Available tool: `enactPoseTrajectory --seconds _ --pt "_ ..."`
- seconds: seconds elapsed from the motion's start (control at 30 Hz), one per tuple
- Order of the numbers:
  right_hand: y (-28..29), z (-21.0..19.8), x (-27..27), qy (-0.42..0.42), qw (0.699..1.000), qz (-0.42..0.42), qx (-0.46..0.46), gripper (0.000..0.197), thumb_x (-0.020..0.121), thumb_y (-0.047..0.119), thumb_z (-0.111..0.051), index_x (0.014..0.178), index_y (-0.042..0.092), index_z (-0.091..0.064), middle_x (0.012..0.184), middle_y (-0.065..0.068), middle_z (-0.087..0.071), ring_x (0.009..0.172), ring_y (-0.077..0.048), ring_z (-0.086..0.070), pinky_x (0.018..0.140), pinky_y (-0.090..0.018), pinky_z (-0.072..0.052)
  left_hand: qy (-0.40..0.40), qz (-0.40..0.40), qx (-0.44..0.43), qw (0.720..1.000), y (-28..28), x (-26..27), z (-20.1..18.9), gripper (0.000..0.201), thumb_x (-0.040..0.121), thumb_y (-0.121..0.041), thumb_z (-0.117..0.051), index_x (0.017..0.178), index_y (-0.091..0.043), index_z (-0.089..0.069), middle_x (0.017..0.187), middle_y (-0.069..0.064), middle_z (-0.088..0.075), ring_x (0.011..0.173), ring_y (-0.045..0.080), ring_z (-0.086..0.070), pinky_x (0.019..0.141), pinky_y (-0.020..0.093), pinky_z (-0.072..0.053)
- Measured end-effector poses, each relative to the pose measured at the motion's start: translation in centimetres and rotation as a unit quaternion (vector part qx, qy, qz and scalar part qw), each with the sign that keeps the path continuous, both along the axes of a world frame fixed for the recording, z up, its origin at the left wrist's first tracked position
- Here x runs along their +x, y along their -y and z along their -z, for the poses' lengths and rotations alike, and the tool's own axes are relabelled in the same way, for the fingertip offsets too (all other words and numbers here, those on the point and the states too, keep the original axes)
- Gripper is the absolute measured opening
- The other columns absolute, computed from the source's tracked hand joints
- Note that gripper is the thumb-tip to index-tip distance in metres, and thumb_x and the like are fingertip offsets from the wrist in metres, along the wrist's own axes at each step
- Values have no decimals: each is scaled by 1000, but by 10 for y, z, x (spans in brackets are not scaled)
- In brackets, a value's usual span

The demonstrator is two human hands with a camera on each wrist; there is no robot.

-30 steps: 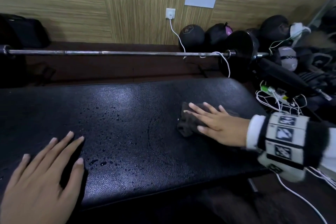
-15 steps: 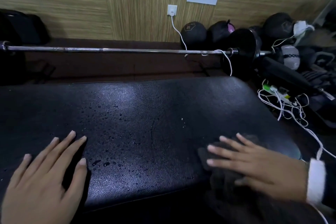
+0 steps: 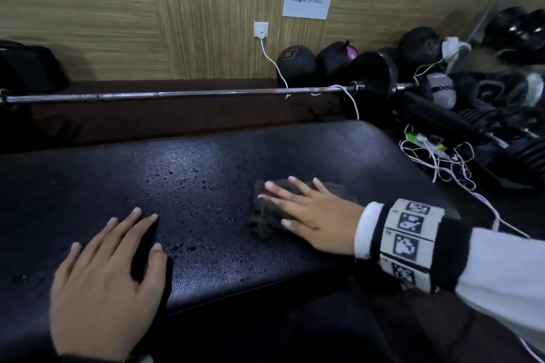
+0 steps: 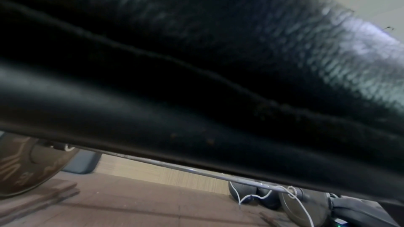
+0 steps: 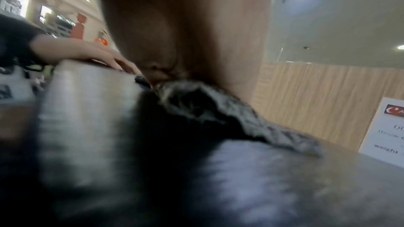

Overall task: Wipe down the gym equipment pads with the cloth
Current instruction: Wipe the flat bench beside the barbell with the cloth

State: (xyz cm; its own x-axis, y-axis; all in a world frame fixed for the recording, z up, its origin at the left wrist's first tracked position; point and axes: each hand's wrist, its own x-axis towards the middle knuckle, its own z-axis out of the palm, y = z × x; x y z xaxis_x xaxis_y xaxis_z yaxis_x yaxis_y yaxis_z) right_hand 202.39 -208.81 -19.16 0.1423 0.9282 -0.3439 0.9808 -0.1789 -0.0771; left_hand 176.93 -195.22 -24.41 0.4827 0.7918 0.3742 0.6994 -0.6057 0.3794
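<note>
Mid-wipe: right hand (image 3: 309, 215) flat, pressing cloth (image 3: 265, 215) onto bench pad (image 3: 206, 259); left hand (image 3: 109, 283) flat, bracing. Next: sweep through droplets (image 3: 188, 183).

White sleeve (image 3: 501, 280), black wrist band with square-coded white markers (image 3: 410, 233), trailing white cable (image 3: 530, 351).

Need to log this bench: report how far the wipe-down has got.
Done: the pad's right end shows no droplets. In hand: right hand presses the cloth flat mid-pad. Left: water droplets between the cloth and the resting left hand.
</note>
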Motion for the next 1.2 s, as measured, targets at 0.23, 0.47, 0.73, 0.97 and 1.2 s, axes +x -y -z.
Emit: enactPoseTrajectory --seconds 0.23,0.47,0.73,0.97,1.2 --pt "46 10 -24 -32 998 -15 59 53 97 50 -20 146 42 1 148 28 16 143 -12 14 116 -41 12 8 1 4 1000 -1 0 6 48 81 -46 -35 120 -32 -59 138 -9 -52 132 15 -43 107 49 -29" --pt "71 12 14 -202 907 145 339 40 90 33 -45 126 22 -57 142 12 -44 135 0 -33 114 -17 -16 6 5 19 1000 -2 0 7 51 81 -47 -33 120 -28 -59 137 -3 -54 130 21 -46 101 55 -35" --pt "90 40 101 76 812 384 432 27 83 20 -48 101 6 -63 108 -12 -62 104 -33 -56 89 -43 -43 2 22 46 999 20 18 -11 41 81 -41 -41 112 -25 -62 124 0 -63 116 23 -58 102 58 -32" --pt "92 49 107 74 817 408 400 22 90 19 -52 108 9 -58 116 -9 -57 109 -31 -52 91 -44 -38 92 311 86 942 98 96 -24 35 88 -35 -46 115 -23 -65 125 -9 -61 123 11 -53 106 52 -34" --pt "94 52 107 61 796 424 428 25 88 24 -54 108 10 -58 115 -6 -58 109 -28 -53 90 -42 -37 -120 354 99 922 125 148 -11 67 82 -76 -36 135 -37 -48 143 -3 -48 135 17 -41 109 57 -25"
